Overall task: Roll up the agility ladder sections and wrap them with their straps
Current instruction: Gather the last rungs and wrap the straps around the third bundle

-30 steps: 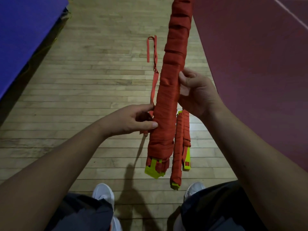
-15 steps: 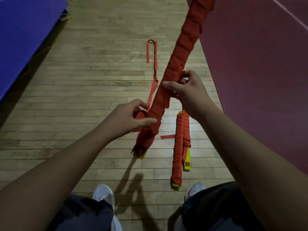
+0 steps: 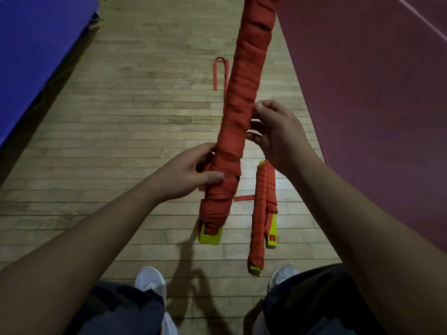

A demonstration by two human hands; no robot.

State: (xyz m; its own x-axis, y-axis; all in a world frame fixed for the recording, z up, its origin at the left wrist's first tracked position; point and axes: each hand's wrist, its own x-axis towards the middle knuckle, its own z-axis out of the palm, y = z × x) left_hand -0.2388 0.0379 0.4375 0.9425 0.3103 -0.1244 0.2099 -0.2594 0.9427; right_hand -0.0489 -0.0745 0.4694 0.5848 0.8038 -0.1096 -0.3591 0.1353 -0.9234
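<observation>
Where the plank floor [image 3: 121, 141] fills the middle of the frame, a maroon court surface [image 3: 375, 93] borders it on the right and a blue mat [image 3: 36, 56] fills the upper left corner. In front of the floor, at centre frame, the person holds up the ladder bundle [image 3: 242, 105], a long roll of rungs bound in turns of red strap.

It is probably light but floppy. The webbing is soft and its turns look loose enough to slip, while the plastic rungs inside give some stiffness, so it is best held round the wrapped middle with one hand low and one higher up. Its long axis runs nearly vertical, leaning a little to the right. The top passes out of the upper edge of the frame and the yellow rung ends [image 3: 210, 235] point down at the floor.

A second, thinner wrapped bundle [image 3: 262, 213] lies on the floor at lower centre-right, roughly parallel to the first.

The right hand [image 3: 278, 134] meets the roll's right edge at mid-height, with its thumb and curled fingertips pinching the wrapping. The left hand [image 3: 191, 172] grips lower down, fingers curled behind and thumb pressed flat across the front.

A loose strap [image 3: 221, 68] trails on the floor at upper centre, just left of the roll.
</observation>
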